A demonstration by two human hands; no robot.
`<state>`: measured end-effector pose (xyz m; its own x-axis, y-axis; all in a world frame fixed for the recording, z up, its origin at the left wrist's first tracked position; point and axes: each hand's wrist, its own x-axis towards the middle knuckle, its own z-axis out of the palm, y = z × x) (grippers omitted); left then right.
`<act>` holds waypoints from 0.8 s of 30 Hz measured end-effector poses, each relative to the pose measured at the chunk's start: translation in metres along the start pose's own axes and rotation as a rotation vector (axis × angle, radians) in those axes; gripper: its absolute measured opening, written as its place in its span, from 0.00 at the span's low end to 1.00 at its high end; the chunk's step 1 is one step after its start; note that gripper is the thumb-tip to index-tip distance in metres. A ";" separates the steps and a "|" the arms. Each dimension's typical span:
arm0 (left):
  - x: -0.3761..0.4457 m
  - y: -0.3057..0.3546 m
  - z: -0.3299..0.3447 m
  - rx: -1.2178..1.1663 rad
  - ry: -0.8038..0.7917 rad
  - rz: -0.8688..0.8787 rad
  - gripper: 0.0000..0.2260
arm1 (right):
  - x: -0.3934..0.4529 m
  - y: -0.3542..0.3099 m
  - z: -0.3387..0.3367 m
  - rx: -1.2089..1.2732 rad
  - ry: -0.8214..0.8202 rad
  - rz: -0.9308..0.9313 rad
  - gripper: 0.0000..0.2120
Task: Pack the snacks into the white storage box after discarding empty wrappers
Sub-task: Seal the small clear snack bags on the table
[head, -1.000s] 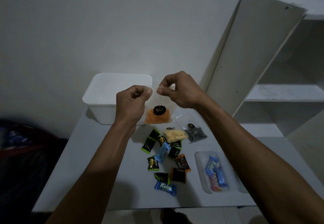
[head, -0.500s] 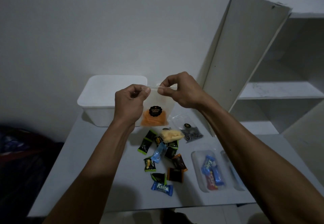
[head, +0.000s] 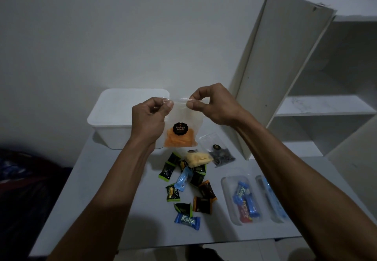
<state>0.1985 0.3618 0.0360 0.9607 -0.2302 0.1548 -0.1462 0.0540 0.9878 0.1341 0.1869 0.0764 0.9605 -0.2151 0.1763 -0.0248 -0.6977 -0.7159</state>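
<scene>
Snack bag [head: 181, 130] of orange chips hangs above the table [head: 126, 215] — we pinch its top edge with our left hand [head: 150, 119] and right hand [head: 212, 104], just before the white box [head: 114, 122].

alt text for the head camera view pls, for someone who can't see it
Both hands, left hand and right hand, pinch the top of a clear bag of orange snacks above a table strewn with wrapped candies. A white storage box sits behind.
</scene>
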 end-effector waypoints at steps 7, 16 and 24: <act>0.002 0.001 -0.005 -0.004 0.013 -0.020 0.04 | 0.000 0.002 0.000 0.059 0.037 0.028 0.07; 0.005 -0.001 -0.008 -0.011 0.005 -0.060 0.03 | -0.003 0.004 -0.002 0.189 0.031 0.104 0.10; 0.006 -0.001 -0.009 -0.055 -0.006 -0.099 0.03 | -0.007 0.012 0.002 0.343 0.108 0.163 0.11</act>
<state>0.2063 0.3697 0.0354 0.9684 -0.2431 0.0564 -0.0370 0.0837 0.9958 0.1275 0.1816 0.0651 0.9164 -0.3877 0.0989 -0.0630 -0.3840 -0.9212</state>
